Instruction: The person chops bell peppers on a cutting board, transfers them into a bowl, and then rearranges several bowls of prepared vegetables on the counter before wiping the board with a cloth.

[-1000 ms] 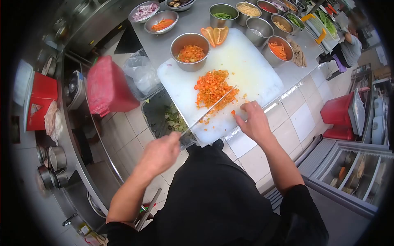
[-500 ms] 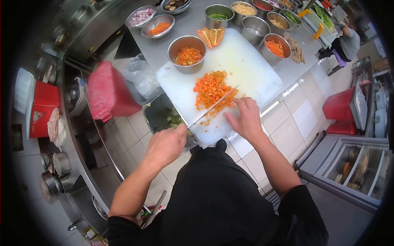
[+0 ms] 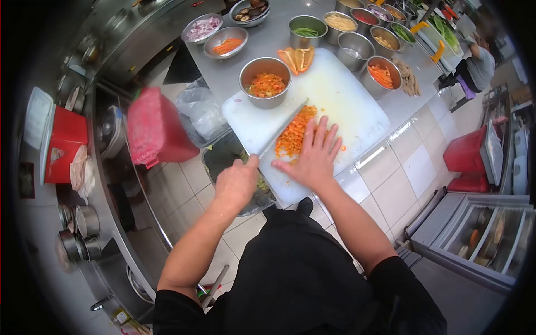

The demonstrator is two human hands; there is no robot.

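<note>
My left hand is closed around the handle of a kitchen knife, which lies slanted along the left side of a heap of finely diced orange vegetable. My right hand is spread over the right side of that heap, fingers apart, covering part of it. Beneath both is a white cutting board. A steel bowl with more orange dice stands on the board's far left part. Cut pieces of orange bell pepper lie at the board's far edge.
Several steel bowls line the table's far side, including one of carrot strips and one of green strips. A dark scrap bin stands below the board's left edge, near a red bin. Another person is at far right.
My right hand has moved up and left onto the diced heap and spread its fingers. The knife has swung to the heap's left side, and the heap looks narrower.
</note>
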